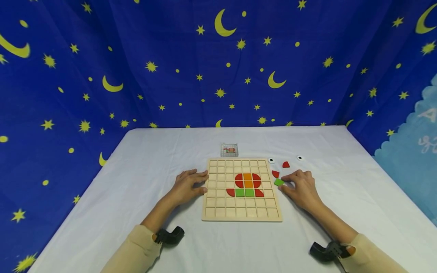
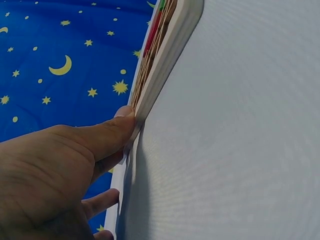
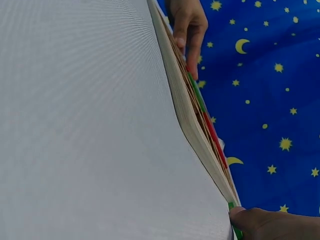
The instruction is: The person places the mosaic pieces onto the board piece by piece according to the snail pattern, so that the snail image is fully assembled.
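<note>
Behind everything, a blue curtain (image 1: 177, 45) printed with yellow moons and stars is seen, and before it a table (image 1: 164, 151) is covered in white. On the table a square, wooden-looking gridded board (image 1: 242, 218) is laid flat; it is judged to be stiff, not very heavy and easily slid on the smooth covering, so it is best steadied by its raised rim. At the left rim the board is touched by the left hand (image 1: 187, 187), whose grip is relaxed, with the fingers extended and nothing clasped. By the right hand (image 1: 302, 188) a green square (image 1: 279, 182) is pinched between thumb and fingers, so that grip is closed on it just beside the board's right edge; whether the board is touched by the square cannot be told. Beyond the far rim a small picture card (image 1: 229, 150) is placed. Within the grid, orange pieces (image 1: 247, 176), green tiles (image 1: 240, 192) and red curved pieces (image 1: 230, 192) are seated. The green square is probably light, rigid and rather slippery, hardly fragile, and is best taken by opposite edges, so that its underside is left free. Near it two loose red quarter-rounds (image 1: 286, 164) are laid, and farther back two small round eye pieces (image 1: 300, 157) are set down.
</note>
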Tool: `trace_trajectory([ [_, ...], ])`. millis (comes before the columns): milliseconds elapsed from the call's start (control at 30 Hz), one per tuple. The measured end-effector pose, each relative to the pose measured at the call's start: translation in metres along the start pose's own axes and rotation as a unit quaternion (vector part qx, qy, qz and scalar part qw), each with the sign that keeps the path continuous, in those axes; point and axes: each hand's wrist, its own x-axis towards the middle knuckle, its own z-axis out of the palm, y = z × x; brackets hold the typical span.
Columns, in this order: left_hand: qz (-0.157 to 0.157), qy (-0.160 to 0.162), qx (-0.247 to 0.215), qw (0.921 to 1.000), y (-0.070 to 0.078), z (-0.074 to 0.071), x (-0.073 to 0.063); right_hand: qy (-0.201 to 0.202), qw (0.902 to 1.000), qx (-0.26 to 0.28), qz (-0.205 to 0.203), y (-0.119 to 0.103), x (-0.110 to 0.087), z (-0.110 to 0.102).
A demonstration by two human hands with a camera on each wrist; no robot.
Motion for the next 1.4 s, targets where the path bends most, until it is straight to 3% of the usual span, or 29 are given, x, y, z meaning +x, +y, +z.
trace_trajectory([
  [600, 0.011, 0.002, 0.004, 0.9999, 0.0, -0.001, -0.001, -0.009, 0.9996, 0.026, 0.003, -0.008, 0.005, -0.006],
  [967, 0.01, 0.003, 0.004, 0.9999, -0.001, -0.001, -0.002, -0.031, 0.9935, 0.089, -0.064, -0.046, 0.017, 0.004],
  [1400, 0.019, 0.003, 0.006, 0.9998, -0.002, -0.001, -0.002, -0.072, 0.9853, 0.104, -0.114, -0.089, 0.033, 0.034],
])
